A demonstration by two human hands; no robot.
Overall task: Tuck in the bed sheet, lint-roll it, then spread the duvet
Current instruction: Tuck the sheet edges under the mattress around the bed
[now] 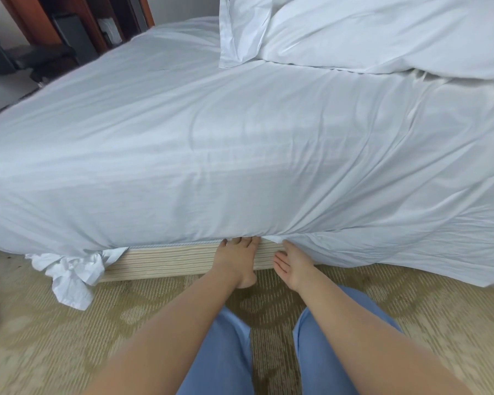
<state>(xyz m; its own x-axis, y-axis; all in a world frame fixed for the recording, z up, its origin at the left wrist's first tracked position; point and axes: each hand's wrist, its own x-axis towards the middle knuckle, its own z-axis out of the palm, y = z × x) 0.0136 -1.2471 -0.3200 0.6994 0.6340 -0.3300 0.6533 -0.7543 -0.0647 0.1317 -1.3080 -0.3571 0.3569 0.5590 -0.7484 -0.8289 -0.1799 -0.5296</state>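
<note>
A white bed sheet point(211, 143) covers the mattress and drapes over its near side. My left hand point(237, 259) presses flat against the striped bed base point(166, 259), fingertips pushed up under the sheet's lower edge. My right hand point(293, 262) lies just to its right, palm turned up and fingers straight, slipping under the loose sheet flap point(411, 252) that still hangs down on the right. A knotted sheet corner point(69, 269) dangles at the left end. The white duvet point(382, 32) is bunched at the far right, with a pillow point(240, 29) beside it.
Patterned beige carpet point(126, 323) lies below me and my blue trouser legs point(226, 352) show at the bottom. Dark wooden furniture point(77, 27) and a black chair point(26, 58) stand beyond the bed's far left side.
</note>
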